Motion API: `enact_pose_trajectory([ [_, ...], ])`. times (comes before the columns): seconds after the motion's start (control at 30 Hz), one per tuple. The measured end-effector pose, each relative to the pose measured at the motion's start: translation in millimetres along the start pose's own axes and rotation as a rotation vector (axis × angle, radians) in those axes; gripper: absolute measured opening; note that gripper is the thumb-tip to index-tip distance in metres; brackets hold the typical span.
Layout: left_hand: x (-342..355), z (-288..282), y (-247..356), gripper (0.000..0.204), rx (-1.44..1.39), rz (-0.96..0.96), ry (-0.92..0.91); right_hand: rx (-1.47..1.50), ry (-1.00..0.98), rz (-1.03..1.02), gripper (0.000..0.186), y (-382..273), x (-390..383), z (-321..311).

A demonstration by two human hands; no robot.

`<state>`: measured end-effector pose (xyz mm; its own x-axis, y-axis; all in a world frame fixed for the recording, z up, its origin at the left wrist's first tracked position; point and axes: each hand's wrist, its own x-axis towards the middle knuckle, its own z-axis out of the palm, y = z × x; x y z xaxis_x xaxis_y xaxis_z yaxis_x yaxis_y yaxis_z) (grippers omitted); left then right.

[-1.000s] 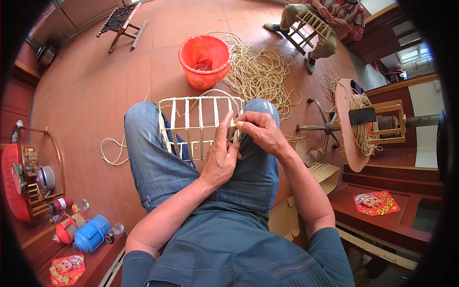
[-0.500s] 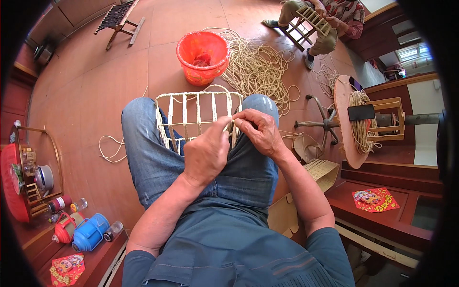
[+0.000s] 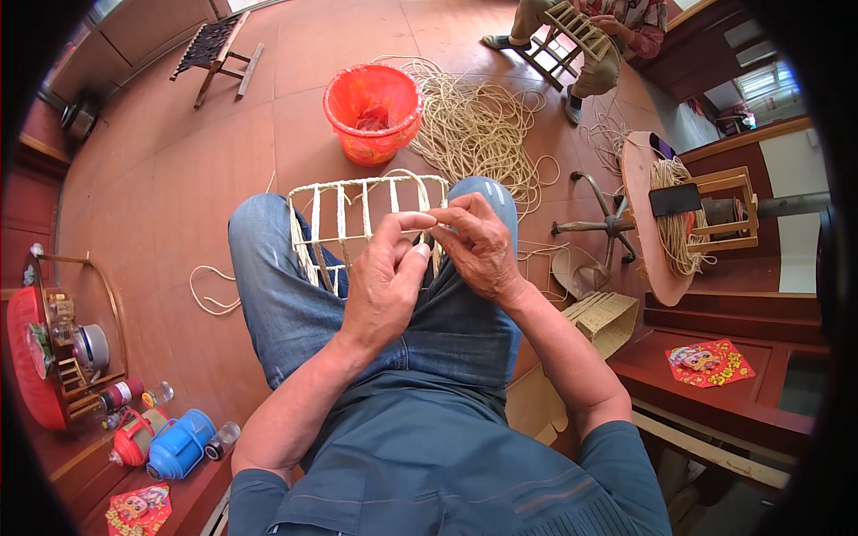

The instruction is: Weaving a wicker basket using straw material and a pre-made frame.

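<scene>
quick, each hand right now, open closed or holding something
Left hand: fingers curled at the frame; cannot tell if it holds anything.
Right hand: fingers bent, tips close to the left's; any hold is hidden.

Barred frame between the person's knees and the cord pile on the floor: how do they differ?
Shape: the barred frame is roughly rectangular with spaced bars, while the cord pile is a loose tangle of loops.
Place: the frame is between the knees; the pile lies on the floor beside the red bucket.
Spread: the pile covers a wide, irregular patch; the frame has a compact outline.
Shared: both show pale, cream-coloured strands.
</scene>
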<state>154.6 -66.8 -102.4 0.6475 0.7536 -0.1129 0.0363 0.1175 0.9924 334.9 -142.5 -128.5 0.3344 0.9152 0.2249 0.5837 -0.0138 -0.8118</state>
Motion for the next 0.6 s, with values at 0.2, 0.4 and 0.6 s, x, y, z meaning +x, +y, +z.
enact_pose_trajectory([
  [0.2, 1, -20, 48, 0.03, -0.197, -0.057, -0.075, -0.117, -0.044, -0.259, 0.019, 1, 8, 0],
  [0.4, -12, -83, 100, 0.039, -0.035, 0.231, 0.111, -0.186, 0.007, -0.307, 0.019, 4, 8, 4],
  [0.6, -19, -234, 161, 0.053, -0.221, 0.448, 0.271, -0.182, 0.048, -0.247, 0.011, 4, 9, 10],
])
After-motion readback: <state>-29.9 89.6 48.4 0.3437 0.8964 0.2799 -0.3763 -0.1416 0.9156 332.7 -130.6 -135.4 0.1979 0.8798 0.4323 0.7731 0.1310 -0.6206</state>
